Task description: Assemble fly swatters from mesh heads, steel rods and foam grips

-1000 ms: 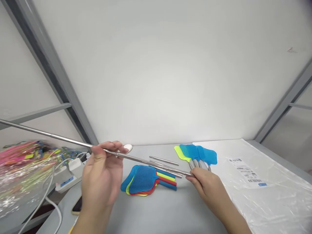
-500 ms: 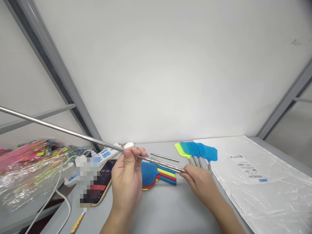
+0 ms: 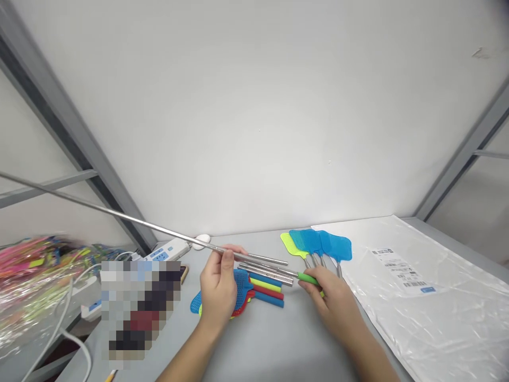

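Note:
A long thin metal rod (image 3: 159, 229) slants across the view from the left edge down to the right. My left hand (image 3: 218, 286) is closed round its middle, thumb on top. My right hand (image 3: 330, 297) grips a green handle (image 3: 308, 278) at the rod's right end. Below and between my hands lie fly swatter heads (image 3: 241, 291) in blue, red and yellow-green, with short coloured sockets pointing right. Several loose metal tubes (image 3: 274, 260) rest beside them, partly behind the held rod.
Blue and yellow-green swatters (image 3: 336, 246) with metal stems lie at the back right, next to a white plastic mailing bag (image 3: 449, 302). On the left are a power strip (image 3: 169, 249), white cables (image 3: 66, 302), a pixelated phone area and colourful bagged items (image 3: 35, 281).
The green handle now shows at my right hand, where bare metal showed before. My left hand has shifted slightly right and down in view. The camera view has moved a little.

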Action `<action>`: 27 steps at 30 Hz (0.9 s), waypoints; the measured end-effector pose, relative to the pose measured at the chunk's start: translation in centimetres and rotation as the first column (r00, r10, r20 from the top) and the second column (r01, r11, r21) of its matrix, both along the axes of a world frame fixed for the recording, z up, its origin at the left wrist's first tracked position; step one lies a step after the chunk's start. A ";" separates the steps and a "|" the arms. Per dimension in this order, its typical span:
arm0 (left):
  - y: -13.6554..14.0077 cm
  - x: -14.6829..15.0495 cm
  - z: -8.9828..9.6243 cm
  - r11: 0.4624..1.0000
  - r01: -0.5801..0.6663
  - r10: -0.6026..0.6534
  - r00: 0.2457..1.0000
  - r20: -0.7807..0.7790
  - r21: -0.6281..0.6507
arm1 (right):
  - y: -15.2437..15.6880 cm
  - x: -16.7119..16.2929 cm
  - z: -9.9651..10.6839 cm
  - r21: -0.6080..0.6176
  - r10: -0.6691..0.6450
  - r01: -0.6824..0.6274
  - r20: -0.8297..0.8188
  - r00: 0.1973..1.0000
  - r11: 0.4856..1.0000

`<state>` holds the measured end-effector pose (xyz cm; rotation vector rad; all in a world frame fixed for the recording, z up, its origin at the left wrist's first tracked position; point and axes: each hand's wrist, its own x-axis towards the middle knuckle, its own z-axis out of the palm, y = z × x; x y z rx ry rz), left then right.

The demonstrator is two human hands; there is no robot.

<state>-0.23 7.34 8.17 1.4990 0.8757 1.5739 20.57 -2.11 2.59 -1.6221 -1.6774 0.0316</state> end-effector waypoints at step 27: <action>-2.0 0.8 -3.1 0.973 0.215 -0.227 0.953 -0.200 -0.079 | -0.1 -2.0 -0.6 0.083 0.066 -0.075 0.110 0.992 0.994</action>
